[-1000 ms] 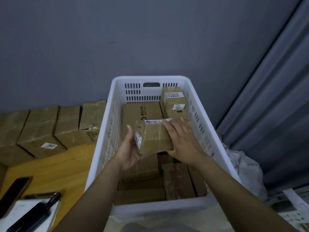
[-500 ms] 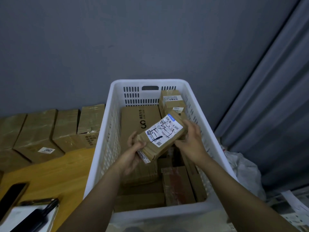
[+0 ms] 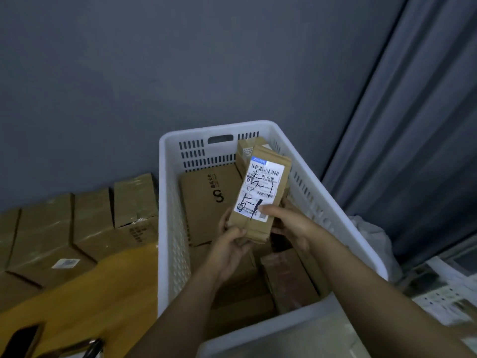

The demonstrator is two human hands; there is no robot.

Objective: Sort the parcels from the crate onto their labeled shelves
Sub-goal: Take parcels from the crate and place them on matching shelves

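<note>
Parcel point(image 3: 256, 228) has swung up from its diagonal tilt since half a second ago. It now stands nearly upright over the white slotted plastic crate point(image 3: 170, 228), a slim brown cardboard box with its glossy white label point(image 3: 262, 184) facing the camera. Left hand point(image 3: 229, 246) has its grip clamped on the bottom corner. Right hand point(image 3: 291, 226) grips the lower right edge, thumb on the label. Below are more flat cardboard boxes point(image 3: 209, 202), and taped cartons point(image 3: 90, 228) sit on the wooden counter point(image 3: 98, 293).
</note>
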